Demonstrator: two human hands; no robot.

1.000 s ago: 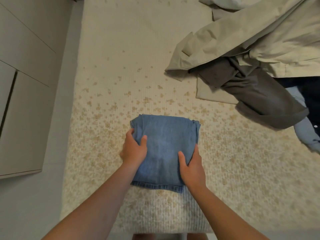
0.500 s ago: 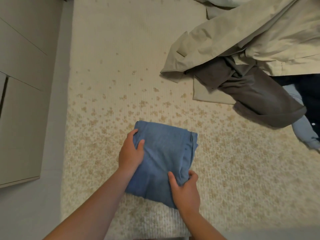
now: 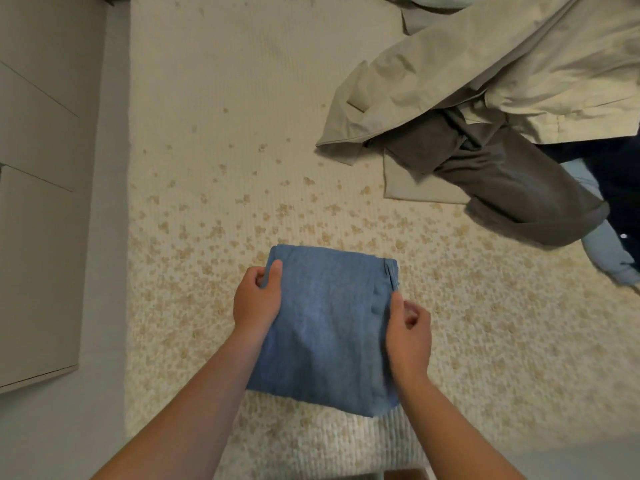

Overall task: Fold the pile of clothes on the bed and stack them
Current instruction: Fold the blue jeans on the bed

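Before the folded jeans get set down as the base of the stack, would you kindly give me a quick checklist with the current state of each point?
1. Left hand grips the folded jeans at their left edge: ok.
2. Right hand grips the right edge: ok.
3. Fold compact, no loose leg trailing: ok.
4. Bare bedspread free for the stack: ok.
5. Pile done: not ok; beige garment and grey garment unfolded.
6. Underside layers aligned: cannot tell.

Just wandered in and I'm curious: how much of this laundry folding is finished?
One piece looks done: the folded blue jeans lie on the bed. Both hands are on them, the left hand gripping the left edge, the right hand pinching the right. Left to fold: the beige jacket, grey garment, light blue shirt and dark garment. No stack shows yet.
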